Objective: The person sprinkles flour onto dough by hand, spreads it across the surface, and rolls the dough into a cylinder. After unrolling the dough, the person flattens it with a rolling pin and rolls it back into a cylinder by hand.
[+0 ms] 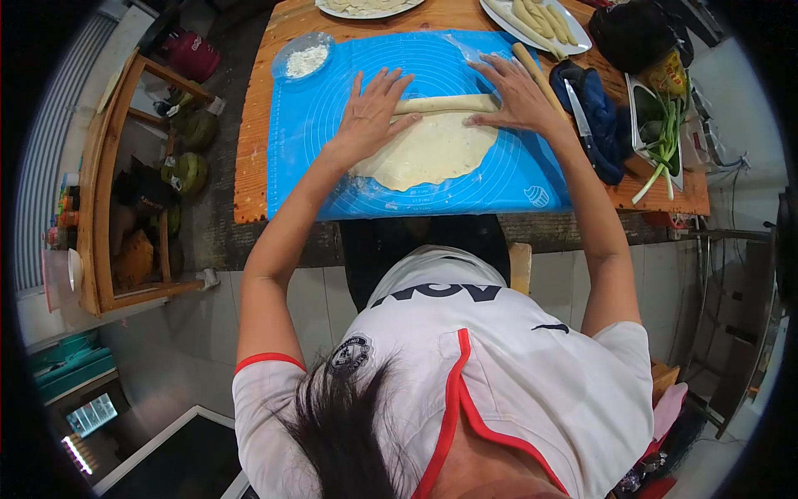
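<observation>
A flat sheet of pale dough (pixel 428 151) lies on a blue pastry mat (pixel 303 179) marked with rings. Its far edge is rolled up into a long tube (pixel 449 104). My left hand (pixel 371 111) rests at the left end of the tube, fingers stretched out and thumb over the sheet. At the right end, my right hand (pixel 517 98) lies with spread fingers, its thumb touching the dough. What lies under both palms is hidden. Just beyond my right hand is a wooden rolling pin (pixel 536 75), partly covered by that hand.
A bowl of white flour (pixel 306 60) stands at the mat's far left corner. Plates hold dough rolls (pixel 540 18) and flat pale pieces (pixel 370 7). To the right are a knife (pixel 578 108) on dark blue cloth (pixel 607 125) and green onions (pixel 665 150) in a tray.
</observation>
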Available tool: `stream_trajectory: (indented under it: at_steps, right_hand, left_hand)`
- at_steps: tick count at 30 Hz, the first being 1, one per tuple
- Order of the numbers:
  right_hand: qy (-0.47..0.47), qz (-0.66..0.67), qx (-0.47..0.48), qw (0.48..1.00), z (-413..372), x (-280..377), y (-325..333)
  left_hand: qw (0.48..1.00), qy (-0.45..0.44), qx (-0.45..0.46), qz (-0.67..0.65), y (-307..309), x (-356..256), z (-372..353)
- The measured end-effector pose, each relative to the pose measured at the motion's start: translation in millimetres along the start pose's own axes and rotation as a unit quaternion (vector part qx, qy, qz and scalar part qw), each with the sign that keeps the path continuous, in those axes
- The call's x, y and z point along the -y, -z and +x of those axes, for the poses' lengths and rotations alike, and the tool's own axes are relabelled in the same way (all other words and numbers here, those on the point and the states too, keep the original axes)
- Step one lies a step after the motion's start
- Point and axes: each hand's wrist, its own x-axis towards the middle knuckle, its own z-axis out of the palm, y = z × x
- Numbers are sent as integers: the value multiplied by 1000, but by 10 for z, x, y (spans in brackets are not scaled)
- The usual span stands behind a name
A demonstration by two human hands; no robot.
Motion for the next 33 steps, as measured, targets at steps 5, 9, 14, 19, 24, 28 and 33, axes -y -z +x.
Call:
stream_trajectory:
  at_steps: [5,9,14,19,24,28,33]
  right_hand:
    - [11,-20,3,1000,155,-148,84]
    - [3,71,55,996,243,-223,106]
    - [20,76,55,995,157,-95,201]
    - [-7,107,79,991,165,-210,99]
    - [36,87,28,995,197,-138,168]
    - [22,105,56,993,296,49,192]
    - [-2,76,19,997,634,91,-363]
  left_hand:
    - [1000,-4,7,-13,77,47,78]
    - [999,-10,40,-6,171,57,92]
    - [999,2,23,-31,184,54,85]
    - [999,4,3,-39,269,2,120]
    - [998,15,-14,-58,257,51,193]
    - [997,39,17,-64,280,23,236]
    - [996,52,-16,-76,20,71,304]
